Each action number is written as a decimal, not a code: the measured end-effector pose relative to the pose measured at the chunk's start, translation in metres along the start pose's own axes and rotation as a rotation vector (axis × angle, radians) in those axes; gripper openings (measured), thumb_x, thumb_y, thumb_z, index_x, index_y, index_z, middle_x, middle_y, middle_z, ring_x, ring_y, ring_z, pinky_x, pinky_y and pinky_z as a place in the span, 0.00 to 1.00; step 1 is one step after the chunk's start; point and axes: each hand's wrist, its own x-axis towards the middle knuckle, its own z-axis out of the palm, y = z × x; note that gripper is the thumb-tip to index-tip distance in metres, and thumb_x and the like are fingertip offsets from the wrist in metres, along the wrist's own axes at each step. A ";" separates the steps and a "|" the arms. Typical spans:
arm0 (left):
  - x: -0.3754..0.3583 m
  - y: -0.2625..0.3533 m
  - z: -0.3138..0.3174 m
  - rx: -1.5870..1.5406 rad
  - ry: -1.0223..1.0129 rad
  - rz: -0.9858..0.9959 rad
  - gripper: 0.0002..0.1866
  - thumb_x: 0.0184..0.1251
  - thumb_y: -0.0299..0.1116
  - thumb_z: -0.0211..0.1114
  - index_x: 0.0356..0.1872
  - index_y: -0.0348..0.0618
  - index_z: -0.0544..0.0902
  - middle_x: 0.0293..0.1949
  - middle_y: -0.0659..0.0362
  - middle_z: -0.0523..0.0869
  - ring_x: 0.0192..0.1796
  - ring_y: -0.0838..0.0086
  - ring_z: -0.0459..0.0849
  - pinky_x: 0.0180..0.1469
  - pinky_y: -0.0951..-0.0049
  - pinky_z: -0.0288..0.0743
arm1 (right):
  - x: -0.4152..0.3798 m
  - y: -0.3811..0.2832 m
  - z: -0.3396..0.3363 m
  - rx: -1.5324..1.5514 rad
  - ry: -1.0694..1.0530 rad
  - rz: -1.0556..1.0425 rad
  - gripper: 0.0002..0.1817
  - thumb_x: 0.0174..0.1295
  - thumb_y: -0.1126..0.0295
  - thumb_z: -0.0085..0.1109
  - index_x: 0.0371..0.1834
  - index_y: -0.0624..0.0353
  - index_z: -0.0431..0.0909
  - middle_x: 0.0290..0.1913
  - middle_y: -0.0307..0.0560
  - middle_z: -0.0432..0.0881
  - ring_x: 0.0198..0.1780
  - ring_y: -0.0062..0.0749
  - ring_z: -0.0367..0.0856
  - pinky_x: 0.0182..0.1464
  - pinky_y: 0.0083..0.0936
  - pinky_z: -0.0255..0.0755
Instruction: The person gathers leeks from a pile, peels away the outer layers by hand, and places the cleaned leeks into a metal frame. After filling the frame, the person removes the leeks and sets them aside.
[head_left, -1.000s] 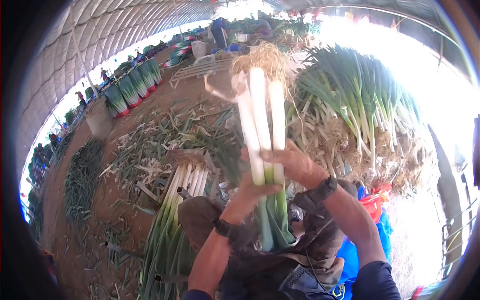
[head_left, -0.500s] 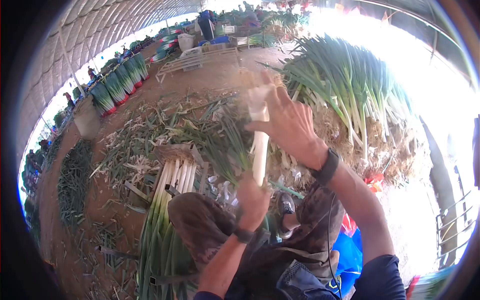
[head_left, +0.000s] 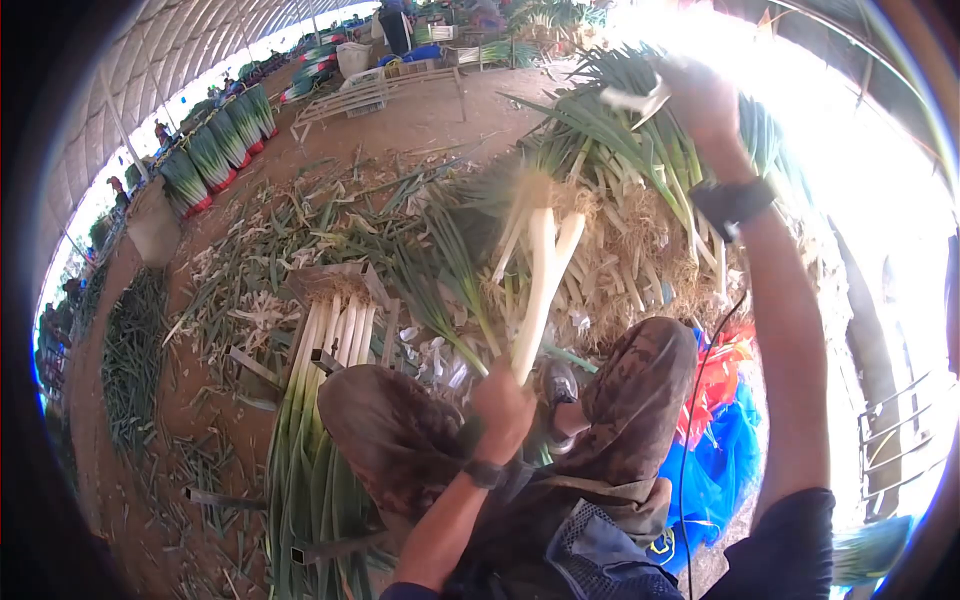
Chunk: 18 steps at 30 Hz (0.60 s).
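Note:
My left hand [head_left: 503, 408] is wrapped round the lower stalk of a leek [head_left: 542, 290], held upright between my knees with its blurred roots on top. The white stalk looks split into two. My right hand [head_left: 700, 105] is raised at the upper right, smeared by motion, beside a pale strip of leaf [head_left: 638, 101]; its fingers are hard to make out. Trimmed leeks [head_left: 340, 340] lie in a metal rack at my left. Behind the held leek stands a big pile of leeks [head_left: 660, 160] with roots.
Leaf scraps [head_left: 270, 240] litter the ground. Red-banded leek bundles [head_left: 205, 160], a sack [head_left: 154, 225] and a low metal frame [head_left: 375, 95] stand farther back. Blue plastic [head_left: 725, 470] and red plastic [head_left: 722, 380] lie by my right knee. A dark cord hangs at the right.
My right hand has left the stalk and swung up to the right, with the pale strip beside it. The stalk now shows two branches. My left hand keeps its hold.

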 end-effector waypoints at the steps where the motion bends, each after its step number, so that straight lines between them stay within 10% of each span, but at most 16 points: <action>1: 0.001 -0.008 0.002 -0.051 -0.013 0.023 0.17 0.57 0.29 0.69 0.48 0.39 0.80 0.36 0.44 0.87 0.39 0.45 0.86 0.41 0.52 0.79 | 0.011 0.025 -0.009 0.022 -0.064 -0.076 0.11 0.60 0.57 0.66 0.39 0.49 0.88 0.43 0.44 0.83 0.39 0.35 0.83 0.38 0.32 0.76; 5: 0.018 -0.021 -0.009 -0.298 -0.074 0.080 0.17 0.57 0.32 0.71 0.46 0.37 0.83 0.35 0.44 0.87 0.38 0.51 0.87 0.41 0.59 0.80 | -0.045 -0.005 -0.008 -0.592 -0.214 -0.097 0.24 0.55 0.56 0.70 0.57 0.43 0.83 0.39 0.39 0.84 0.41 0.29 0.83 0.43 0.31 0.78; 8: 0.038 -0.020 -0.035 -0.511 -0.227 0.116 0.15 0.57 0.29 0.71 0.46 0.35 0.84 0.35 0.51 0.88 0.36 0.66 0.87 0.41 0.69 0.79 | -0.113 -0.012 0.042 0.116 -0.776 0.122 0.48 0.54 0.41 0.69 0.71 0.61 0.67 0.72 0.59 0.66 0.68 0.44 0.70 0.69 0.39 0.65; 10: 0.046 -0.015 -0.046 -0.697 -0.345 0.021 0.15 0.58 0.28 0.70 0.46 0.35 0.84 0.34 0.57 0.88 0.35 0.74 0.85 0.40 0.72 0.78 | -0.144 -0.050 0.063 0.811 -1.039 0.202 0.37 0.60 0.53 0.69 0.67 0.67 0.71 0.66 0.59 0.75 0.67 0.40 0.72 0.70 0.38 0.62; 12: 0.050 -0.002 -0.058 -0.685 -0.387 0.005 0.16 0.57 0.28 0.72 0.47 0.35 0.84 0.35 0.60 0.87 0.36 0.78 0.83 0.42 0.73 0.78 | -0.182 -0.088 0.092 1.237 -0.874 0.285 0.35 0.64 0.48 0.64 0.63 0.66 0.74 0.58 0.54 0.81 0.59 0.33 0.79 0.63 0.37 0.72; 18: 0.054 0.014 -0.083 -0.909 -0.466 0.056 0.16 0.59 0.28 0.73 0.48 0.37 0.85 0.40 0.62 0.87 0.41 0.79 0.83 0.45 0.74 0.78 | -0.170 -0.149 0.076 1.377 -0.757 0.547 0.26 0.67 0.55 0.61 0.57 0.67 0.80 0.54 0.52 0.84 0.53 0.27 0.83 0.55 0.27 0.78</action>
